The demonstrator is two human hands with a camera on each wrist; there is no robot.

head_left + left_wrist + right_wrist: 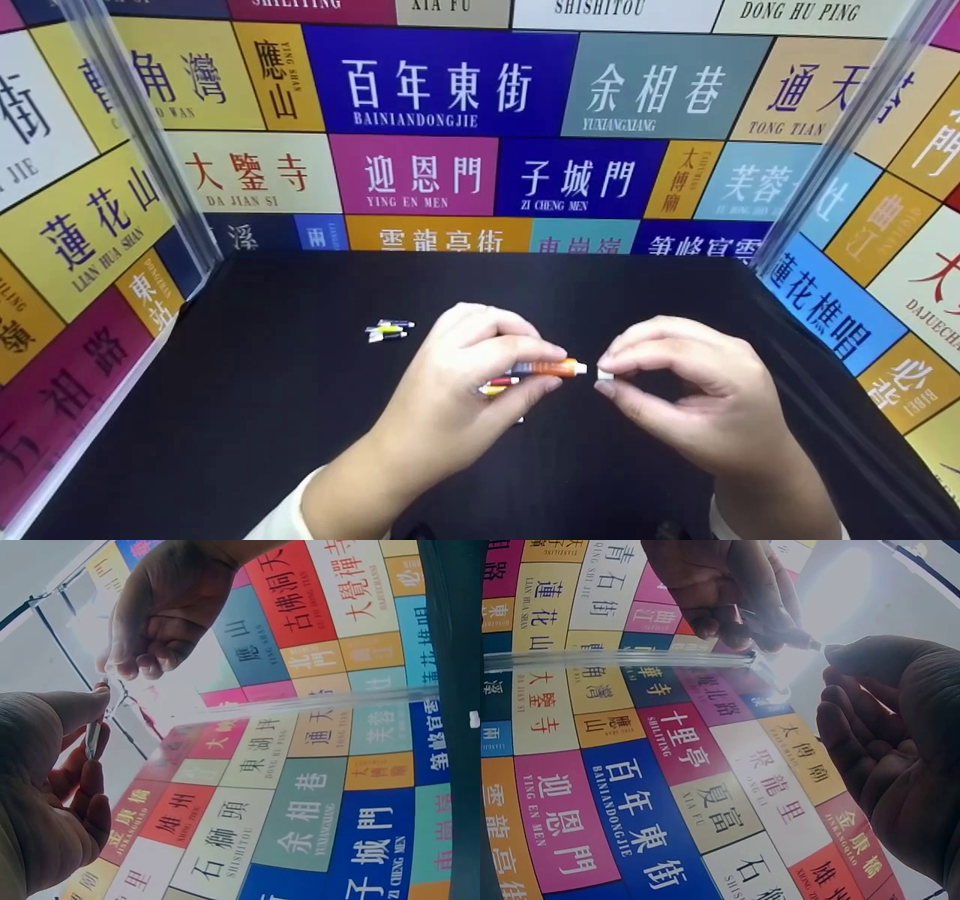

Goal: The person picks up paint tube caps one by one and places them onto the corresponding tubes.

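My left hand (469,375) pinches a small orange tube (555,367) between thumb and fingers, its white nozzle facing right. Just off that nozzle, my right hand (697,390) holds a small white cap (605,375) with thumb and fingertip. A narrow gap separates cap and nozzle in the head view. Between the left thumb and fingers a red tube (504,382) and a yellow tube (493,390) show below the orange one, partly hidden by the hand. In the right wrist view the tube's tip (814,643) points toward the right thumb.
Several small tubes (388,330) with white ends lie in a cluster on the black tabletop (262,390), left of the hands. A small white piece (520,420) shows below the left hand. Printed panels (442,82) surround the table at the back and sides.
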